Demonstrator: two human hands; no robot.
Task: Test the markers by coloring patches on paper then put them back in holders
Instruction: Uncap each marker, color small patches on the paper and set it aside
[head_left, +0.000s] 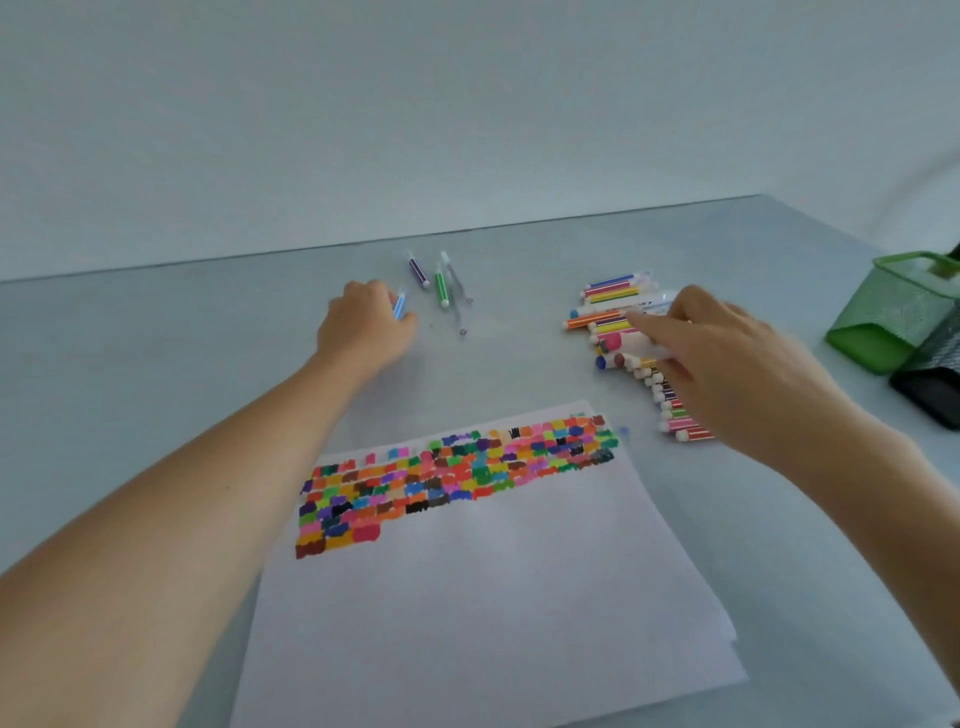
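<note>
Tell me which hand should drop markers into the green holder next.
Right. The right hand already rests on the marker pile, beside the green holder at the table's right edge. The left hand is far across, on a blue marker.

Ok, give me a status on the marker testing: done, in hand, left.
Done: the paper carries several rows of coloured patches along its far edge, so many markers look tested. In hand: the left hand holds a blue marker; the right hand is on the marker pile. Left: the pile and the loose markers lie on the table, not in the green holder or the black holder.
</note>
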